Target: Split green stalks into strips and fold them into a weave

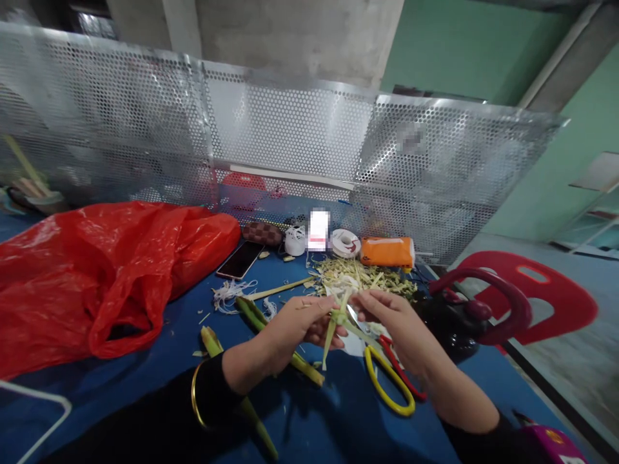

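Observation:
My left hand (302,325) and my right hand (387,316) meet above the blue table (145,380), fingers pinched on a small piece woven from pale green leaf strips (341,322). Loose strip ends hang down from it between the hands. Green stalks (251,312) lie on the table under my left wrist. Scissors with yellow and red handles (391,380) rest below my right hand.
A big red plastic bag (97,270) fills the left side. A phone (240,260), a tape roll (345,243), an orange packet (387,252) and a heap of leaf trimmings (362,277) lie by the perforated metal screen (290,135). A black bag (449,325) and red chair (541,296) stand right.

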Tool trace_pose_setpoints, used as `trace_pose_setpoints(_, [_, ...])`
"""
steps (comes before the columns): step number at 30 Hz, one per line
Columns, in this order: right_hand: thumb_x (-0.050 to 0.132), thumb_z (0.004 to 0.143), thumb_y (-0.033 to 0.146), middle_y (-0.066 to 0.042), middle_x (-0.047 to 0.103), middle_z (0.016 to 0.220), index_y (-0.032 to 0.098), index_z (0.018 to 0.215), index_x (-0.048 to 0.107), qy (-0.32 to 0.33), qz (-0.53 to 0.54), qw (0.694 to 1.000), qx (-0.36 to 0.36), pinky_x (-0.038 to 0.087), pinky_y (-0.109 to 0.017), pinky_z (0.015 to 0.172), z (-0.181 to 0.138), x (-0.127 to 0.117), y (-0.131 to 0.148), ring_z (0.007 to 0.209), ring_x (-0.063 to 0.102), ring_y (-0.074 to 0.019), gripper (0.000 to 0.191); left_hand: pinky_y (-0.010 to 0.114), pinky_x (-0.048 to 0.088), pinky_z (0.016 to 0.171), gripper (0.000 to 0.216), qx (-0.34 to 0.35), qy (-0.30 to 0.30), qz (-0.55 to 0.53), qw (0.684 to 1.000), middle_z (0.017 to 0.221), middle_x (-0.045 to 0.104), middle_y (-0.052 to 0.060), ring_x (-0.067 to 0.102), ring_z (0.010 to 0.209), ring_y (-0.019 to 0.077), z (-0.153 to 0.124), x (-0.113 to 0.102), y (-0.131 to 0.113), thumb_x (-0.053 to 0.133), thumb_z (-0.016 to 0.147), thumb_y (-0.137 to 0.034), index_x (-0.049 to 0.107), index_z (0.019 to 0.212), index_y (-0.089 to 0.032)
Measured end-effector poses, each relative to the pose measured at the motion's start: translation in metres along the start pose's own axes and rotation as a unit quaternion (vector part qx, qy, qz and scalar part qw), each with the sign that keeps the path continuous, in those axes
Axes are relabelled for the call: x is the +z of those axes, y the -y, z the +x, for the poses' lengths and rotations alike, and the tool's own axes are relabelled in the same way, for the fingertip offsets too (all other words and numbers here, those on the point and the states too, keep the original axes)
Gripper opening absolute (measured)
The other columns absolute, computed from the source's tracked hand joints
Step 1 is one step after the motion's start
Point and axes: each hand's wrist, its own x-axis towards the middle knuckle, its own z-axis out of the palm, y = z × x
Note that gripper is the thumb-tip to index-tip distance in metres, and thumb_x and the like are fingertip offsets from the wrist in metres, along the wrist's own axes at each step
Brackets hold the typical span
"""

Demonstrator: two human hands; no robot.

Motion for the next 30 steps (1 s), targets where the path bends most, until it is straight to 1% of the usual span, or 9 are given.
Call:
trace_pose_setpoints(2, [0.069, 0.074, 0.045, 0.001, 0.055, 0.057, 0.018, 0.062, 0.058, 0.029, 0.092, 0.995, 0.037, 0.038, -0.026, 0.054, 0.003, 0.007, -0.007, 0.054, 0.049, -0.0134, 0.031, 0.027, 0.051, 0.062, 0.043, -0.009, 0.005, 0.009, 1.000, 0.070, 0.069, 0.006, 0.065, 0.059, 0.0149, -0.001, 0.002, 0.003, 0.065, 0.075, -0.052, 0.066, 0.089, -0.013])
trace_pose_setpoints(4, [0.073, 0.070, 0.042, 0.003, 0.052, 0.055, 0.018, 0.059, 0.055, 0.017, 0.130, 0.991, 0.036, 0.035, -0.025, 0.051, 0.003, 0.017, -0.013, 0.051, 0.044, -0.0112, 0.032, 0.025, 0.050, 0.060, 0.040, -0.007, -0.006, 0.012, 1.000, 0.067, 0.066, 0.004, 0.062, 0.056, 0.0124, -0.002, 0.004, 0.006, 0.069, 0.071, -0.050, 0.065, 0.085, -0.012])
trace_pose_setpoints(10, [0.069, 0.074, 0.036, 0.004, 0.050, 0.056, 0.018, 0.059, 0.055, -0.075, 0.088, 0.992, -0.054, 0.034, -0.025, 0.056, -0.001, 0.029, -0.023, 0.056, 0.044, -0.0116, 0.027, 0.022, 0.046, 0.052, 0.035, -0.028, -0.035, -0.075, 0.996, 0.064, 0.060, -0.001, 0.055, 0.050, 0.0084, 0.000, 0.009, 0.017, 0.072, 0.068, -0.045, 0.064, 0.079, -0.014])
trace_pose_setpoints(15, [0.066, 0.075, 0.031, 0.004, 0.048, 0.054, 0.018, 0.059, 0.055, -0.057, 0.046, 0.995, -0.069, 0.034, -0.025, 0.056, -0.001, 0.029, -0.023, 0.055, 0.042, -0.0115, 0.023, 0.019, 0.038, 0.044, 0.027, 0.009, -0.031, 0.035, 0.999, 0.052, 0.052, -0.004, 0.048, 0.043, 0.0068, 0.002, 0.009, 0.018, 0.070, 0.072, -0.040, 0.064, 0.075, -0.014])
trace_pose_setpoints(17, [0.066, 0.074, 0.030, 0.004, 0.048, 0.054, 0.018, 0.059, 0.055, -0.060, 0.052, 0.995, -0.064, 0.034, -0.025, 0.055, -0.001, 0.029, -0.024, 0.055, 0.042, -0.0114, 0.022, 0.019, 0.037, 0.044, 0.024, 0.035, -0.014, 0.070, 0.997, 0.049, 0.050, -0.005, 0.046, 0.041, 0.0067, 0.002, 0.009, 0.015, 0.069, 0.073, -0.037, 0.064, 0.072, -0.014])
trace_pose_setpoints(20, [0.064, 0.075, 0.028, 0.005, 0.046, 0.053, 0.019, 0.058, 0.054, -0.076, 0.052, 0.994, -0.059, 0.034, -0.025, 0.055, -0.001, 0.030, -0.027, 0.053, 0.041, -0.0110, 0.022, 0.020, 0.039, 0.045, 0.020, 0.033, -0.013, 0.089, 0.995, 0.044, 0.047, -0.006, 0.043, 0.039, 0.0069, 0.000, 0.010, 0.013, 0.067, 0.072, -0.034, 0.062, 0.067, -0.015])
trace_pose_setpoints(24, [0.061, 0.077, 0.029, 0.003, 0.049, 0.054, 0.019, 0.062, 0.056, -0.055, -0.018, 0.996, -0.071, 0.036, -0.026, 0.055, 0.002, 0.024, -0.028, 0.054, 0.044, -0.0126, 0.019, 0.020, 0.039, 0.044, 0.023, 0.012, -0.016, 0.110, 0.994, 0.043, 0.047, -0.005, 0.044, 0.038, 0.0076, 0.000, 0.009, 0.015, 0.066, 0.070, -0.032, 0.055, 0.059, -0.016])
trace_pose_setpoints(27, [0.060, 0.078, 0.027, -0.002, 0.060, 0.072, 0.018, 0.077, 0.063, -0.057, -0.121, 0.980, -0.148, 0.042, -0.030, 0.066, 0.004, 0.015, -0.020, 0.068, 0.054, -0.0169, 0.009, 0.021, 0.041, 0.045, 0.024, -0.005, 0.002, 0.126, 0.992, 0.045, 0.049, -0.005, 0.045, 0.039, 0.0077, 0.000, 0.008, 0.019, 0.066, 0.069, -0.036, 0.056, 0.061, -0.016])
trace_pose_setpoints(30, [0.063, 0.077, 0.025, -0.004, 0.062, 0.084, 0.019, 0.081, 0.067, 0.005, -0.185, 0.964, -0.192, 0.042, -0.033, 0.077, 0.003, 0.011, -0.014, 0.082, 0.057, -0.0196, 0.008, 0.022, 0.043, 0.047, 0.029, -0.029, 0.028, 0.147, 0.988, 0.045, 0.048, -0.005, 0.046, 0.040, 0.0079, 0.001, 0.009, 0.022, 0.063, 0.071, -0.041, 0.055, 0.060, -0.015])
